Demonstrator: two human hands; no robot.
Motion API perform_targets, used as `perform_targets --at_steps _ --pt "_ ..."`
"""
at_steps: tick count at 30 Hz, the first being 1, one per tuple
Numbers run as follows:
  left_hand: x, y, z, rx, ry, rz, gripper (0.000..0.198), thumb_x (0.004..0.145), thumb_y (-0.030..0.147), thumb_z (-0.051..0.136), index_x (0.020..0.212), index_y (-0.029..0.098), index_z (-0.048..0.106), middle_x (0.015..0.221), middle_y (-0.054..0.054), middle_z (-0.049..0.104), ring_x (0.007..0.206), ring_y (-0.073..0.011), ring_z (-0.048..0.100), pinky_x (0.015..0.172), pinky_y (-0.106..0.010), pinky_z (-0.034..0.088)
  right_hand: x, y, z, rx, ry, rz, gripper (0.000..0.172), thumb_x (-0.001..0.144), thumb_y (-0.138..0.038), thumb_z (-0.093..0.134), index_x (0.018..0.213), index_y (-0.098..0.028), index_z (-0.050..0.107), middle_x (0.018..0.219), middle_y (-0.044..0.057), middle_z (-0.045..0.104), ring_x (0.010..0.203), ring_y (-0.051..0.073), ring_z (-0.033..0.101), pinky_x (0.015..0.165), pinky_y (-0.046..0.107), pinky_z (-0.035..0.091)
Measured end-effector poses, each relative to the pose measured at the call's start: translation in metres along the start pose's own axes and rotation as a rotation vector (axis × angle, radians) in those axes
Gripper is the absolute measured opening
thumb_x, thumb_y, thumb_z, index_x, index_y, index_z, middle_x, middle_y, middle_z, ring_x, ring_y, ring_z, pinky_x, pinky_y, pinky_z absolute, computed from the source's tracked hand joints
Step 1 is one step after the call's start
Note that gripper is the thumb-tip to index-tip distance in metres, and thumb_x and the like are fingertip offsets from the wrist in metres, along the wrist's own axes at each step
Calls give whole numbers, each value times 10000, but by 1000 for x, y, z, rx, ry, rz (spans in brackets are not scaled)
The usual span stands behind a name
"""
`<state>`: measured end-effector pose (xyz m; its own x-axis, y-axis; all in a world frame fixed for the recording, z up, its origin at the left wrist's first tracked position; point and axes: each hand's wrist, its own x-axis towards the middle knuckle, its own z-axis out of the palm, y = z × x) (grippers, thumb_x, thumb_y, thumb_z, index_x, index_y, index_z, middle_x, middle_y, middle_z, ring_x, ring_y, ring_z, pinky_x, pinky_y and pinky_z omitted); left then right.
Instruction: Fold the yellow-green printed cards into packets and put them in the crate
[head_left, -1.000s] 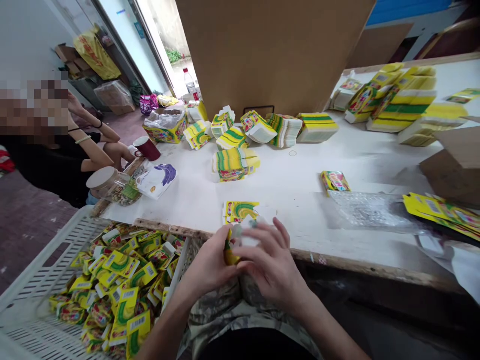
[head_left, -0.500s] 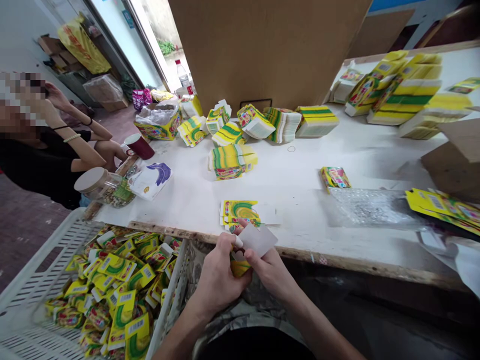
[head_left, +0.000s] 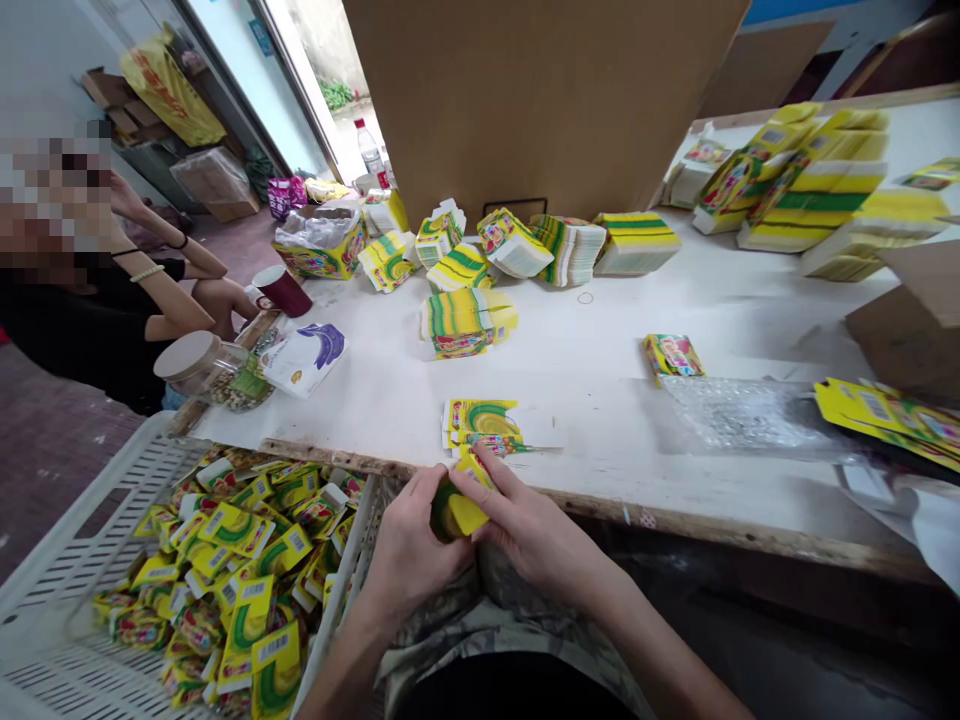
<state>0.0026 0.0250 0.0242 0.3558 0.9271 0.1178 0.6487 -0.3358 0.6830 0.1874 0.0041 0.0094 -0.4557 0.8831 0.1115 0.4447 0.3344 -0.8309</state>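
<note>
Over my lap, just in front of the table edge, both hands are closed around a small yellow and green carton point(head_left: 466, 508). My left hand point(head_left: 411, 545) wraps its left side. Across its top and right side lie the fingers of my right hand point(head_left: 521, 515), partly covering it. Right beyond them, flat carton blanks point(head_left: 481, 418) lie on the table near the edge. A stack of cartons point(head_left: 457, 318) stands farther back. To the left, a white plastic crate point(head_left: 45, 610) holds a heap of small yellow cartons point(head_left: 244, 560).
Several bundles of cartons point(head_left: 517, 245) line the back before a large cardboard sheet point(head_left: 540, 100). Bubble wrap point(head_left: 750, 410) and a carton point(head_left: 673, 355) lie right. A jar point(head_left: 217, 370) and a maroon cup point(head_left: 283, 290) stand left, near a seated person point(head_left: 82, 320).
The carton's pale flap, raised between my hands before, no longer shows; its yellow printed face is up instead. My right hand has moved over the top of the carton.
</note>
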Motion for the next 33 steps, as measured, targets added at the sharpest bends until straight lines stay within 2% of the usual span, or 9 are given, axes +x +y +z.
perform_targets --at_steps 3,7,10,13,15,19,21,27,33 --pt "3 5 -11 0 -83 -30 485 716 366 714 1119 169 527 1012 -82 664 907 -238 646 781 -329 520 1 -2 -11 -4 -4 13 356 919 -136 478 1246 -167 615 1508 227 319 1353 337 409 1060 466 408" --pt "4 11 -16 -25 -167 -41 477 690 288 710 1120 187 530 976 -43 672 842 -209 650 729 -298 513 2 -12 -26 65 -17 -25 274 864 -146 587 1113 -230 667 1372 123 492 1281 259 485 1070 411 401" --pt "2 8 -12 10 -93 -43 622 681 284 712 1244 154 482 1112 -106 659 994 -263 638 845 -351 508 4 -17 -20 152 106 19 445 816 -112 623 1239 -224 548 1345 106 512 1298 240 451 1096 413 366" --pt "-5 -5 -10 -219 -55 -141 712 652 272 767 1292 183 467 1165 -101 650 1043 -259 631 894 -353 507 9 -12 -10 249 171 82 736 797 -159 679 1428 -216 305 1382 110 492 1231 213 513 1056 374 416" --pt "-11 -19 -14 -547 133 -230 670 650 309 789 1253 216 511 1110 -59 672 970 -211 655 845 -299 531 15 -2 -10 164 187 142 672 800 -213 703 1389 -215 380 1325 86 553 1145 196 571 1001 330 457" --pt "-26 -51 -33 -1166 941 -350 561 731 593 633 1126 198 578 1040 -48 668 987 -169 634 822 -247 543 32 24 -21 -263 330 388 253 878 -214 609 1127 -168 608 1103 104 636 1035 233 594 927 363 472" --pt "-32 -62 -38 -1350 1084 -471 714 681 740 567 1084 151 568 1096 -107 636 1096 -207 590 858 -285 544 40 35 -24 -360 379 480 218 843 -187 641 1051 -122 627 1054 160 610 1007 297 568 882 429 465" --pt "-27 -54 -19 -1436 898 -563 818 625 806 575 1092 135 560 1133 -134 598 934 -180 602 746 -266 556 47 43 -17 -411 408 524 224 760 -143 702 941 -138 571 998 157 588 960 305 531 839 424 436" --pt "-6 -20 9 -1405 464 -451 867 568 769 676 1201 185 579 1125 -109 613 873 -185 617 718 -272 549 41 40 -18 -299 471 494 214 796 -146 631 919 -196 463 869 53 605 794 220 575 705 325 428"
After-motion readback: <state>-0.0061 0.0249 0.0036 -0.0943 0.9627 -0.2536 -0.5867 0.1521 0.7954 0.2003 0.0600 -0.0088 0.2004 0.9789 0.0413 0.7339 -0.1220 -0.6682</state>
